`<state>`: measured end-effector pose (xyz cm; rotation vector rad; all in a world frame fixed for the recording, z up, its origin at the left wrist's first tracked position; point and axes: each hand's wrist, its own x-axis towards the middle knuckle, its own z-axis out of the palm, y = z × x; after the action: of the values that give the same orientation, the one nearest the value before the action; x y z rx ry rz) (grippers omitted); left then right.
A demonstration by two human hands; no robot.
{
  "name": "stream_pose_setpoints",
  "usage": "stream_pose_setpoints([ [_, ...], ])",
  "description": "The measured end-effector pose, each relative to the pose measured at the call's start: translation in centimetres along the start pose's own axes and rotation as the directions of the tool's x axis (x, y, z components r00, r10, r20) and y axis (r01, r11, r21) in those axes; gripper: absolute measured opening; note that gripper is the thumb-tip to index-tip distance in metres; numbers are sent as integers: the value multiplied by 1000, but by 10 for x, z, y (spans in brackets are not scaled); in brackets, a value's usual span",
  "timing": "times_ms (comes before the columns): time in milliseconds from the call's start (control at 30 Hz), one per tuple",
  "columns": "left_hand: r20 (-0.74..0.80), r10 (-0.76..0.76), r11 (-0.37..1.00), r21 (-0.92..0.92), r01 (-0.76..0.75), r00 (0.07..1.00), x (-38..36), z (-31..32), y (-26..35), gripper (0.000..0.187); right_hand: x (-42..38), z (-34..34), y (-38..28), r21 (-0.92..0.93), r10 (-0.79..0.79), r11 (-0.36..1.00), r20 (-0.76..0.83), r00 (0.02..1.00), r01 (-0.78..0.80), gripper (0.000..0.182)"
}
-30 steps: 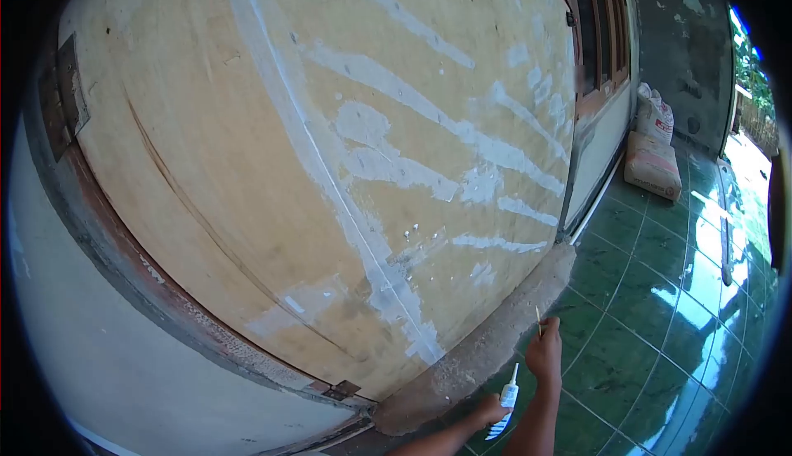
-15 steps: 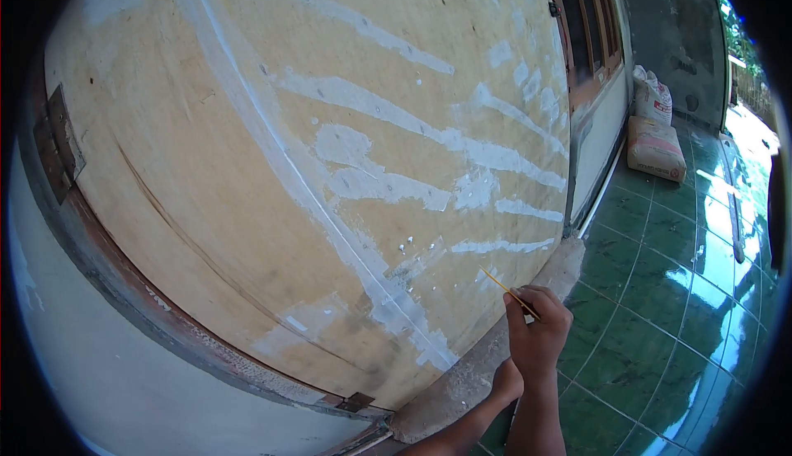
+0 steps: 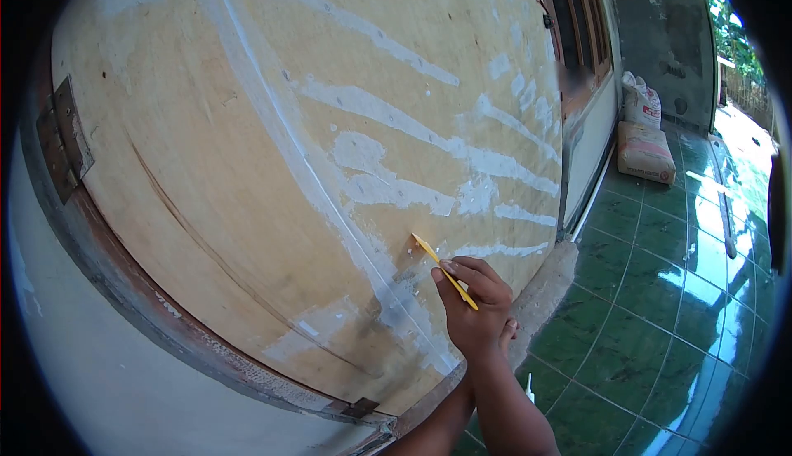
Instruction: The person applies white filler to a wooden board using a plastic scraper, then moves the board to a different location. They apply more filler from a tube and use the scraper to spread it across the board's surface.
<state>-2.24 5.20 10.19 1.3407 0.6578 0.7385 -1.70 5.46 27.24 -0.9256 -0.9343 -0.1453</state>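
My right hand pinches a thin yellow spreader between thumb and fingers. The flat tip of the spreader points up and left, at or just off the pale wooden panel; contact cannot be made out. White filler streaks cross the panel, and a long filled seam runs down to its lower edge. Small white specks lie on the wood near the tip. My left hand is mostly hidden behind the right wrist, the forearms crossing, so its fingers cannot be read.
A white nozzle tip shows beside my right forearm. Green glossy tiles cover the floor at the right. Two sacks are stacked by the far wall, near a barred window. Metal hinges line the panel's left edge.
My right hand has moved left and slightly up with the spreader, whose broad face now shows. My left hand has moved up behind the right wrist. The white nozzle has come into view.
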Motion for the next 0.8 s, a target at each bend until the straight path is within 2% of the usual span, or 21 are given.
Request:
stream_pose_setpoints([
  [33,4,-10,1000,-6,10,1000,0,-2,-2,28,-2,5,6,53,10,999,-11,1000,-9,18],
  [167,14,-55,998,7,55,998,1,-16,-38,23,-2,11,16,-112,-140,985,-60,988,133,18],
  [267,-8,-196,979,59,197,980,-14,-21,-53,24,3,14,18,-160,-187,971,-55,981,176,18],
  [300,-18,-219,971,96,219,976,-16,-22,-64,23,4,17,15,-215,-226,951,2,974,221,22],
  [400,-14,-269,945,187,267,963,-17,-22,-95,23,-2,21,9,-224,-228,946,54,972,234,26],
  [567,54,-278,930,266,255,959,-16,-11,-90,23,-20,7,0,-40,-144,987,232,962,158,26],
  [667,45,-260,956,149,251,965,-13,-4,-86,24,-23,-9,21,71,24,997,113,993,-32,21],
  [733,66,-230,970,96,224,971,-17,-4,-75,25,-15,-11,35,38,128,992,-102,987,-124,18],
  [800,51,-217,973,85,212,975,-21,-4,-72,24,-7,-13,39,-132,25,991,-58,998,-33,19],
])
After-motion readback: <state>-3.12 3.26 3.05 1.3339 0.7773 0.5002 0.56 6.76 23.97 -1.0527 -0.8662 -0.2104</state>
